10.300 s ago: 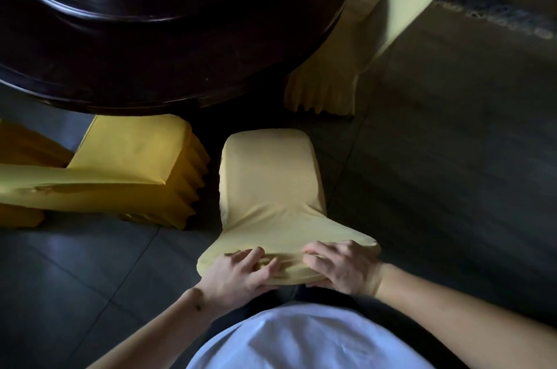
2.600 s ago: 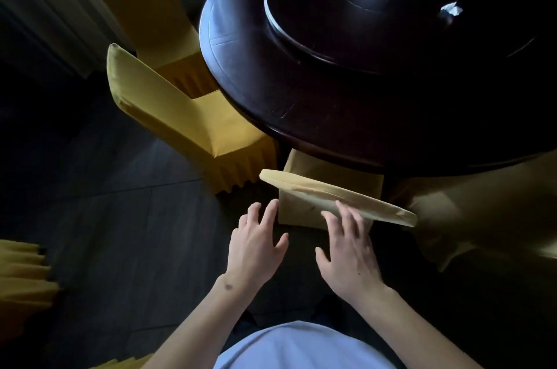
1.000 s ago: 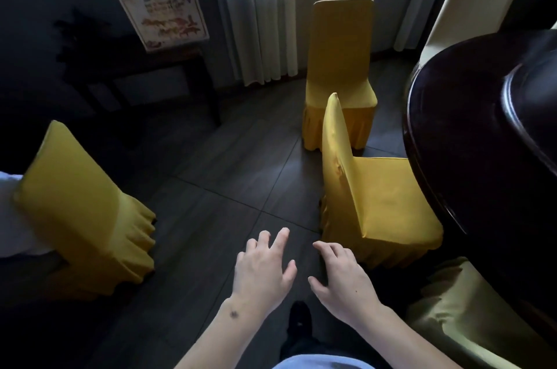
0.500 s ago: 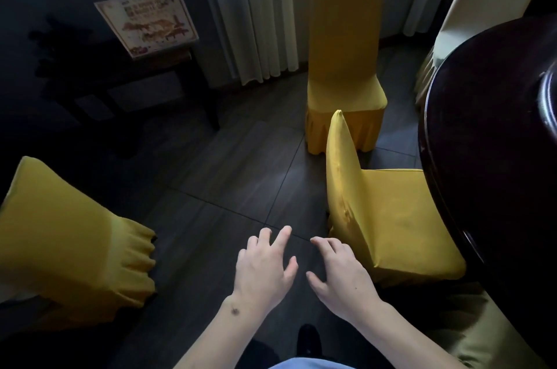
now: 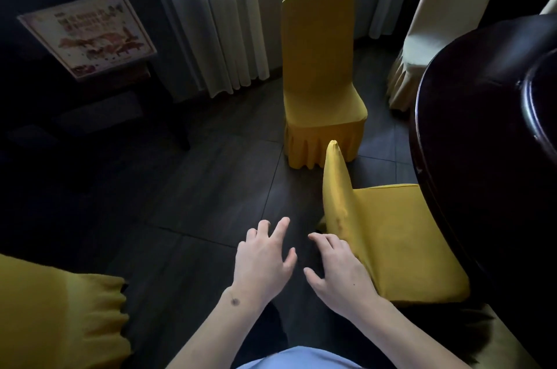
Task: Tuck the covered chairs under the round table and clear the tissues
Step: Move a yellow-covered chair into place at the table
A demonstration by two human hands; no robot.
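Neither grip holds anything: the left hand point(image 5: 262, 260) and the right hand point(image 5: 339, 269) hover side by side over the dark tiled floor point(image 5: 211, 188), palms down, fingers spread and loosely extended. The right hand's fingers point(image 5: 324, 240) lie just beside the lower edge of the backrest of the nearest yellow fabric-covered chair point(image 5: 394, 236); whether they touch the cover cannot be told. The left hand is apart from every chair.

That nearest chair faces right, toward the dark round wooden surface point(image 5: 482, 133), and the far edge of its seat sits under the rim. Its backrest rises as a narrow yellow ridge, seen edge-on, in front of the right hand.

A second yellow skirted covered chair point(image 5: 319, 91) stands upright beyond it, well apart from the round surface, with its back toward the white sheer curtains point(image 5: 217, 22). A pale cream covered chair point(image 5: 446, 16) stands at the upper right, close to the far rim of the surface. Part of another yellow pleated chair cover point(image 5: 57, 311) fills the lower left corner, and a dull olive-yellow cover point(image 5: 497, 338) shows at the lower right, partly below the rim.

At the left, a tilted printed sign board point(image 5: 87, 34) rests on a dark low stand point(image 5: 114, 97). No tissues can be made out in this view. A light blue shirt point(image 5: 298, 358) shows at the bottom edge.
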